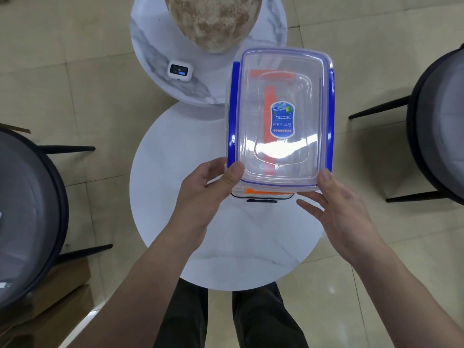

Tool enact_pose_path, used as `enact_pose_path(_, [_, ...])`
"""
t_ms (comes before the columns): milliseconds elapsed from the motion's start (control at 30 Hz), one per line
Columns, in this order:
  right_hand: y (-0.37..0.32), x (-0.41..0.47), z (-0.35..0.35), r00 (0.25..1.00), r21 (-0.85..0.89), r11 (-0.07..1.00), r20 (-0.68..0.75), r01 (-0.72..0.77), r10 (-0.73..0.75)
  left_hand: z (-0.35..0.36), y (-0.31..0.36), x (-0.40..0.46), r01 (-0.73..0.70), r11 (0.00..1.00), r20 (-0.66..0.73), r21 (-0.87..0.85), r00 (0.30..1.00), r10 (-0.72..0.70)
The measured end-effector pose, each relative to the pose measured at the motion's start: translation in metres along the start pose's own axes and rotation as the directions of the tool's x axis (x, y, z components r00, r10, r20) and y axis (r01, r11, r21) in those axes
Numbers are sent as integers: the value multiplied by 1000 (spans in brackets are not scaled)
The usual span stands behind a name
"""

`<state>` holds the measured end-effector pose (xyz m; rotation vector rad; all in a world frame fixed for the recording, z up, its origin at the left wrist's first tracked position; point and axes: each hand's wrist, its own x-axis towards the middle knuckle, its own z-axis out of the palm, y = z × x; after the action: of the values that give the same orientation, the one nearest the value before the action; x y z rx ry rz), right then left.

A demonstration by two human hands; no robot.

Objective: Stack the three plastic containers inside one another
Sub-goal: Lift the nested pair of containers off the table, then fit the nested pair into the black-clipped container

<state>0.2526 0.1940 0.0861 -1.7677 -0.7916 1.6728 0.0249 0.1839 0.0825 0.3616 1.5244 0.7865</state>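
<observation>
A clear plastic lid with a blue seal and blue side clips [282, 116] is held over the containers on the round white table [180, 197]. It carries a blue label near its middle. Through the lid I see an orange-clipped container [270, 106] nested inside a larger clear one. A black-edged container rim [262, 197] shows below the lid's near edge. My left hand [208, 187] pinches the lid's near left corner with thumb on top. My right hand [339, 207] grips the near right corner, fingers spread beneath.
A second round marble table [150, 46] stands behind, with a large stone-like vase [213, 18] and a small white device [180, 70] with a screen. Dark chairs [27, 217] [437, 121] flank the table left and right. My legs show below the table edge.
</observation>
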Motion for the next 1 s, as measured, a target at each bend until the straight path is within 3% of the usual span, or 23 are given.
enact_pose_path(133, [6, -2, 3, 999, 109, 994, -44, -24, 29, -6, -6, 2, -14, 1000, -13, 2, 1000, 14])
enact_pose_path(300, [35, -6, 12, 935, 206, 973, -312, -109, 170, -22, -24, 12, 134, 991, -147, -26, 980, -137])
enact_pose_path(367, [53, -11, 18, 912, 207, 967, -349, -150, 216, -27, -38, 17, 162, 987, -177, -8, 971, -160])
enact_pose_path(667, [98, -1, 74, 872, 211, 908, -267, -362, 410, -35, -83, 52, 172, 985, -198, 24, 966, -164])
enact_pose_path(767, [102, 11, 89, 844, 283, 867, -243, -409, 478, -29, -89, 69, 176, 983, -191, 59, 968, -162])
enact_pose_path(1000, [112, 46, 101, 804, 376, 826, -269, -419, 530, -14, -99, 98, 126, 971, -96, 202, 989, -108])
